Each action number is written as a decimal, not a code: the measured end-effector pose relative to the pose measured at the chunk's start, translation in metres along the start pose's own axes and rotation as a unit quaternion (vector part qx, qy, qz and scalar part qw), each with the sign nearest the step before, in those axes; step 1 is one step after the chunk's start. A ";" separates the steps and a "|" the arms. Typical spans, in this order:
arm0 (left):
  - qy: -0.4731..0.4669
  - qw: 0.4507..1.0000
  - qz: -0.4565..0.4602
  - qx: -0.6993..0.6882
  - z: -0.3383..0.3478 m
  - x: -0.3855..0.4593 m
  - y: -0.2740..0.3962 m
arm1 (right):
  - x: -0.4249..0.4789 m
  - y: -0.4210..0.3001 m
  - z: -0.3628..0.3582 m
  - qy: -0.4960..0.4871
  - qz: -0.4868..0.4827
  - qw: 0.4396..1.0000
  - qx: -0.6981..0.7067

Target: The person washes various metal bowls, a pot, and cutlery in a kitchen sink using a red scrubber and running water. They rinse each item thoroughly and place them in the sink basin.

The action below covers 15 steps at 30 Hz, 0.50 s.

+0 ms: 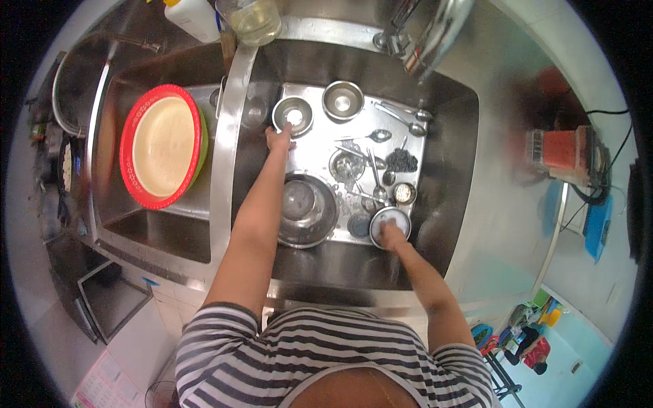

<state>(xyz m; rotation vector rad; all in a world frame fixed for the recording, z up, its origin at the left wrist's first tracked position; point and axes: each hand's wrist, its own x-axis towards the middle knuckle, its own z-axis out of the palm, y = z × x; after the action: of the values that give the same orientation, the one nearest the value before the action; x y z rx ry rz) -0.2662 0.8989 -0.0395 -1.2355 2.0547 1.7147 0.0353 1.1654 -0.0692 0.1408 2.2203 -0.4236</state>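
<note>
My left hand (279, 138) is at the near rim of a small stainless steel bowl (306, 122), with a digit over the edge and the others outside. My right hand (392, 234) dips into another metal bowl (406, 224) of whitish, sudsy liquid, where its fingertips are hidden. Both bowls are on a metal tray (306, 155) in the sink. A third steel bowl (343, 100) stands at the tray's far side. Several spoons (380, 135) lie scattered between the hands, near a dark scouring pad (401, 160) and a small round container (405, 194).
A large metal bowl (329, 217) stands beside my left forearm. In the left basin is a red-rimmed basin (193, 112). A faucet (428, 46) overhangs the sink's far right. A container of pale liquid (255, 23) and a white bottle (194, 20) stand behind. Another person (535, 352) is at lower right.
</note>
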 end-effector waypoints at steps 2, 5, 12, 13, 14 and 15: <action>-0.016 0.999 0.010 -0.048 0.008 0.025 -0.010 | 0.004 -0.001 -0.001 0.011 -0.004 1.000 -0.015; 0.007 0.999 0.022 -0.037 0.021 0.037 -0.014 | 0.002 0.003 -0.009 -0.037 -0.015 0.999 -0.019; -0.147 0.979 0.141 -0.004 0.070 0.002 0.014 | -0.010 -0.006 -0.022 -0.022 0.010 0.997 -0.073; -0.146 0.978 0.145 -0.020 0.080 0.005 0.014 | -0.008 -0.006 -0.024 -0.047 0.018 0.998 -0.043; -0.147 0.979 0.139 -0.026 0.089 0.008 0.011 | -0.003 -0.006 -0.027 -0.072 0.028 0.997 -0.013; -0.157 0.978 0.131 -0.029 0.101 0.001 0.011 | -0.004 -0.005 -0.028 -0.098 0.045 0.994 0.020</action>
<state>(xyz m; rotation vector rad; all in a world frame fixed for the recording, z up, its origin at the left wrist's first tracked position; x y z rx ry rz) -0.3100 0.9876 -0.0635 -0.6721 2.0544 1.9478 0.0162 1.1707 -0.0490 0.2125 2.0056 -0.4149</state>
